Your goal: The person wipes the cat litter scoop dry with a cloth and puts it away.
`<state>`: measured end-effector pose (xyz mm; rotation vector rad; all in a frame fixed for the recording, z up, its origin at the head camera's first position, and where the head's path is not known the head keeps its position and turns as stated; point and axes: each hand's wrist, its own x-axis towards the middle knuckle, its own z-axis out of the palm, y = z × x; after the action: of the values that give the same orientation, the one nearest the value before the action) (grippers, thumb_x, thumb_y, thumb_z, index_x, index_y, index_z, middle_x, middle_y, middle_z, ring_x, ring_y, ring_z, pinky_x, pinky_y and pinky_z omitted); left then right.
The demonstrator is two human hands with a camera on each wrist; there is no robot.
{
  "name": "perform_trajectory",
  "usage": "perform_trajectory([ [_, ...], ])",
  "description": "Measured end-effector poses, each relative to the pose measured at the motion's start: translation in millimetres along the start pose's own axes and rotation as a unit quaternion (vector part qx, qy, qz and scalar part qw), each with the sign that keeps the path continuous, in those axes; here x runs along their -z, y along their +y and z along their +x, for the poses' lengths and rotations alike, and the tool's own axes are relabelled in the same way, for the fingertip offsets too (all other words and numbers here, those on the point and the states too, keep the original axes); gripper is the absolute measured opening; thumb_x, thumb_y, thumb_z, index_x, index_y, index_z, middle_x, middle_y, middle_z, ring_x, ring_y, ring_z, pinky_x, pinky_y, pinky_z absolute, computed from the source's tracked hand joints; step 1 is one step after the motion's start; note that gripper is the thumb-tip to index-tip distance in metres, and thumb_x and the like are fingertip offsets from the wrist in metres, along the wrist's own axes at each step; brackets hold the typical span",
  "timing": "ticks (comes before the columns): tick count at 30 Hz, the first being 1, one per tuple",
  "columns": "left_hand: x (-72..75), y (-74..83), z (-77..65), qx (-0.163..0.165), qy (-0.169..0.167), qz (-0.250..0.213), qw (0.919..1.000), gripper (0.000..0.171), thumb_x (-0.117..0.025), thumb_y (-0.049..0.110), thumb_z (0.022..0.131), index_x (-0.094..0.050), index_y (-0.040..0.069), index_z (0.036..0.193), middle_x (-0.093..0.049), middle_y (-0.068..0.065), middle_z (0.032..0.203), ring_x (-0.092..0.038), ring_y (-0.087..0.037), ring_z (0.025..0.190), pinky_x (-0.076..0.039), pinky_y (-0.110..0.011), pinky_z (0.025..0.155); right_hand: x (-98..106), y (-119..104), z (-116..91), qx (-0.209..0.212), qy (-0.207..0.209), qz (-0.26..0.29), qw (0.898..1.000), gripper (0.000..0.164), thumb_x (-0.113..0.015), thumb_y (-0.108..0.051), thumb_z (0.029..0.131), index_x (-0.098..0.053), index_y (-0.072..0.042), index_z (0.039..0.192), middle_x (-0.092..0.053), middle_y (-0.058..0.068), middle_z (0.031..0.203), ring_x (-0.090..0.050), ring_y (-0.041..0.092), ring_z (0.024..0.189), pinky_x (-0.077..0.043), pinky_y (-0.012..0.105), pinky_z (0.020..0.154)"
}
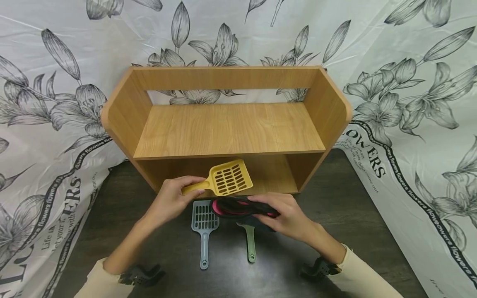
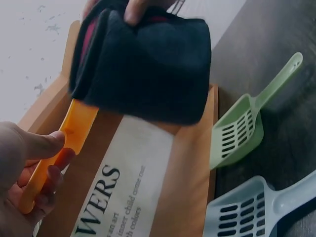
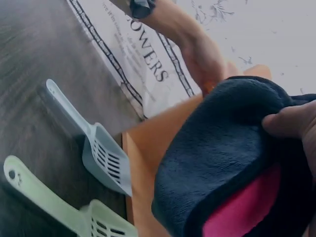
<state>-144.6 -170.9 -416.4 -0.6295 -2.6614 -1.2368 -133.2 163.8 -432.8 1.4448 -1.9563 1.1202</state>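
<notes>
My left hand (image 1: 172, 198) grips the handle of a yellow slotted litter scoop (image 1: 211, 182), its head tilted up in front of the wooden shelf's lower opening. In my right hand (image 1: 285, 212) is a folded dark cloth (image 2: 153, 74) with a pink inner side (image 3: 247, 207), pinched between thumb and fingers. The cloth hangs just right of and below the yellow scoop head, overlapping it in the left wrist view. A blue-grey litter scoop (image 1: 204, 246) lies on the table below. To its right lies a green litter scoop (image 1: 251, 246), its head mostly hidden by the cloth in the head view.
A two-level wooden shelf (image 1: 227, 128) stands at the back of the dark table (image 1: 164, 256). Flower-printed white sheeting (image 1: 410, 103) covers the wall behind and drapes down both sides. Both scoops on the table have their heads toward the shelf's front edge.
</notes>
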Motion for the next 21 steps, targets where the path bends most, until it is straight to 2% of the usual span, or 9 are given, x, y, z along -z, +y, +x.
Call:
perform_trajectory([
  [5,-7.3,9.5,6.1,-0.011,-0.017,-0.013,0.9997,0.031,-0.084,0.003,0.090,-0.078,0.001,0.121,-0.078,-0.013,0.113,-0.060,-0.011,0.075,-0.048,-0.022,0.061,-19,0,12,0.051,0.058,-0.019,0.997,0.026,-0.079,-0.006,0.096,-0.073,0.005,0.119,-0.076,0.014,0.107,-0.075,0.026,0.092,-0.061,0.034,0.081],
  [10,-9.6,16.4,8.0,-0.015,-0.027,-0.018,0.9994,0.031,-0.084,0.003,0.090,-0.078,0.001,0.120,-0.079,-0.012,0.113,-0.062,-0.012,0.078,-0.050,-0.022,0.062,-30,-2,17,0.074,0.126,-0.084,0.986,0.019,-0.076,-0.006,0.098,-0.075,0.006,0.112,-0.073,0.016,0.102,-0.072,0.029,0.088,-0.060,0.035,0.078],
  [14,-7.0,18.8,6.5,-0.019,-0.017,-0.009,0.9996,0.031,-0.085,0.003,0.089,-0.078,0.002,0.119,-0.079,-0.010,0.112,-0.062,-0.013,0.079,-0.050,-0.023,0.063,-32,-3,17,0.068,0.165,-0.112,0.977,0.015,-0.077,-0.005,0.097,-0.076,0.006,0.107,-0.073,0.017,0.099,-0.070,0.030,0.085,-0.059,0.036,0.074],
  [21,-0.5,15.8,0.8,-0.009,-0.017,-0.012,0.9998,0.031,-0.084,0.004,0.090,-0.078,0.003,0.120,-0.079,-0.010,0.112,-0.060,-0.010,0.072,-0.048,-0.023,0.059,-28,0,11,0.041,0.195,-0.114,0.973,0.016,-0.080,-0.006,0.094,-0.077,0.006,0.104,-0.074,0.018,0.097,-0.069,0.031,0.082,-0.058,0.037,0.071],
])
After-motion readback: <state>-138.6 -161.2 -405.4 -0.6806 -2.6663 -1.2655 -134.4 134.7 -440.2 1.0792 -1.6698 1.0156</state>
